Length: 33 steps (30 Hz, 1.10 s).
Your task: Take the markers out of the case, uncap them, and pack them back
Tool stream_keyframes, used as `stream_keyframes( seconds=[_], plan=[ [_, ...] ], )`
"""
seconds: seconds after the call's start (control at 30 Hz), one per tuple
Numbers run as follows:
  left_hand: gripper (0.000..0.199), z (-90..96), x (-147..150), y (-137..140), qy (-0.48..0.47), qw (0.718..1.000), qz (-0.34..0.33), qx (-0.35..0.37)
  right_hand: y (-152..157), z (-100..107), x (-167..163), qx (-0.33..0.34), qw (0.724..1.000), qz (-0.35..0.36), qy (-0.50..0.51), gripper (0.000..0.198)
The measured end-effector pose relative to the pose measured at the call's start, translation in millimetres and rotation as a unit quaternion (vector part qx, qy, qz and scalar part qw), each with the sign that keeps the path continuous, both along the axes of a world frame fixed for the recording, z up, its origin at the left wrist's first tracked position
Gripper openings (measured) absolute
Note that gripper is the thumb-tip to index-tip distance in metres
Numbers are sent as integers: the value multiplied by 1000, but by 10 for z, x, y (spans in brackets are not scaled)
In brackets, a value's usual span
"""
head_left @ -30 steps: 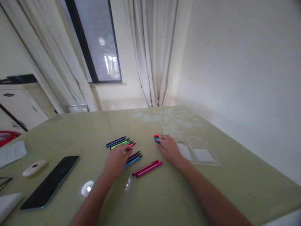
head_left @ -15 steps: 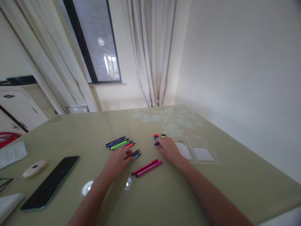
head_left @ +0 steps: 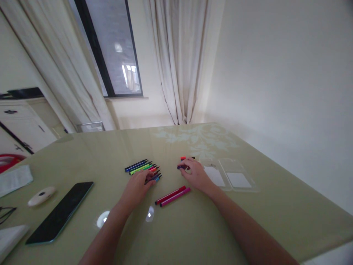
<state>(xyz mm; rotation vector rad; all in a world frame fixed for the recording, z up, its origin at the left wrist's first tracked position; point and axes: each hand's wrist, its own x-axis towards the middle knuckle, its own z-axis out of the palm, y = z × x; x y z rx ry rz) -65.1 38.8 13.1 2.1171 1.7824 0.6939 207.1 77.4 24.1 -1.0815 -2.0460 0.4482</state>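
Observation:
Uncapped felt-tip pens (head_left: 138, 166) in dark blue, green, yellow and red lie side by side, tips pointing right. My left hand (head_left: 138, 186) is closed around the near end of this row, its fingers on dark and blue pens (head_left: 156, 178). Its palm hides part of them. My right hand (head_left: 196, 175) pinches a small dark purple pen cap (head_left: 182, 167). Just behind its fingers, a few loose caps (head_left: 183, 158) show, one orange-red, partly covered. Between my forearms lie a capped red pen (head_left: 170, 195) and a capped magenta pen (head_left: 175, 197).
Right of my right hand, a clear plastic case (head_left: 242, 180) lies opened flat with white card inside. To the left are a black tablet-like device (head_left: 62, 211), a white oval object (head_left: 42, 196) and a folded cloth (head_left: 16, 180). A wall borders the table's right edge.
My left hand has shifted slightly left, bringing its pens closer against the row. My right hand has moved a little left with the purple cap, away from the loose caps.

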Motion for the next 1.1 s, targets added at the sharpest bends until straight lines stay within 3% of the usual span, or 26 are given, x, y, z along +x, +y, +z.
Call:
stream_keyframes(
  seconds=[0.37,0.67,0.8,1.1],
  plan=[
    [21,105,197,-55,7,992,-49,113,-103,115,-93,-54,987,68,137,11],
    [19,136,325,-127,12,990,-64,126,-131,117,-118,-54,982,101,153,14],
    [25,100,372,-136,-32,988,-87,127,-133,84,-138,-42,979,122,159,13],
    [27,89,467,-172,-114,978,-100,145,-119,120,-103,-97,968,115,200,15]
  ],
)
